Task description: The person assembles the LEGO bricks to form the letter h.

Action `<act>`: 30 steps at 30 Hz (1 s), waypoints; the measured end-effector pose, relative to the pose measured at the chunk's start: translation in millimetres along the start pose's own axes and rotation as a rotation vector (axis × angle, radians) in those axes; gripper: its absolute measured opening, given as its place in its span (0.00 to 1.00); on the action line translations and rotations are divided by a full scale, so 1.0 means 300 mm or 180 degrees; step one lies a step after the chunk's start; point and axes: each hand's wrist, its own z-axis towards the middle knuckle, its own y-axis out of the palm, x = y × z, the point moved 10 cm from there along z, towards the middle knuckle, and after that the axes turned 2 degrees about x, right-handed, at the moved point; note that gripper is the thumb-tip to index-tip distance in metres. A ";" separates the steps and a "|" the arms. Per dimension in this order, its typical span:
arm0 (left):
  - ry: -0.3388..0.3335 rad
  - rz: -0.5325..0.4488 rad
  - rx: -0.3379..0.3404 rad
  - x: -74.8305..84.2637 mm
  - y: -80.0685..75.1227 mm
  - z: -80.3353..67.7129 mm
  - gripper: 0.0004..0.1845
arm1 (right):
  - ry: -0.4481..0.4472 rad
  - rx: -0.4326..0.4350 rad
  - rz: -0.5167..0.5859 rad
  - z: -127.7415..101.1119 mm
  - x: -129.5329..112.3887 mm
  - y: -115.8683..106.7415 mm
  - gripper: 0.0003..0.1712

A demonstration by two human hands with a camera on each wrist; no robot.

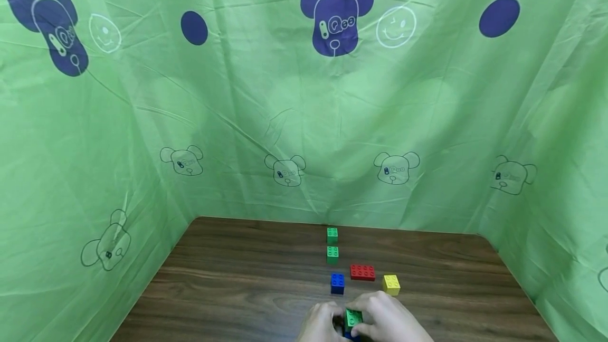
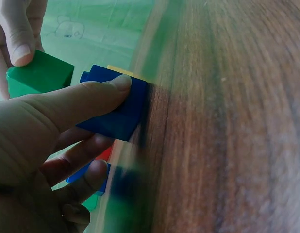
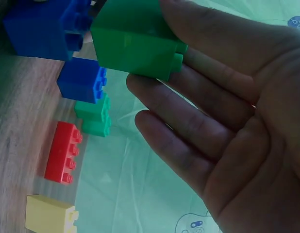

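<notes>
My left hand (image 1: 323, 323) pinches a blue building brick (image 2: 116, 109) between thumb and fingers, low at the tabletop near the front edge. Just above that brick, my right hand (image 1: 387, 318) holds a green building brick (image 3: 135, 41) by its sides, studs up. In the right wrist view a small gap shows between the green brick and the studs of the held blue brick (image 3: 38, 31). From the head view the green brick (image 1: 353, 319) covers most of the blue one.
Beyond the hands stand another blue brick (image 1: 338, 283), a long red brick (image 1: 362, 272), a yellow brick (image 1: 391, 284) and two green bricks, one nearer (image 1: 332, 254) and one farther (image 1: 332, 235). Green printed cloth (image 1: 342, 120) encloses the brown wooden table (image 1: 228, 278) at the back and sides.
</notes>
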 end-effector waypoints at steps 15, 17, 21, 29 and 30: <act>-0.0225 -0.0389 -0.0206 -0.036 0.023 0.007 0.11 | 0.0135 -0.0142 0.0168 -0.002 0.020 0.035 0.21; -0.0199 -0.0376 -0.0186 -0.034 0.022 0.007 0.11 | 0.0131 -0.0154 0.0166 -0.001 0.019 0.036 0.21; -0.0054 -0.0213 -0.0101 -0.025 0.018 0.008 0.11 | 0.0114 -0.0150 0.0119 0.003 0.016 0.036 0.20; -0.0123 -0.0155 -0.0102 -0.028 0.019 0.006 0.12 | -0.0018 -0.0047 -0.0028 0.005 0.007 0.028 0.19; -0.0124 -0.0138 -0.0099 -0.026 0.018 0.006 0.12 | -0.0034 -0.0039 -0.0041 0.004 0.006 0.028 0.19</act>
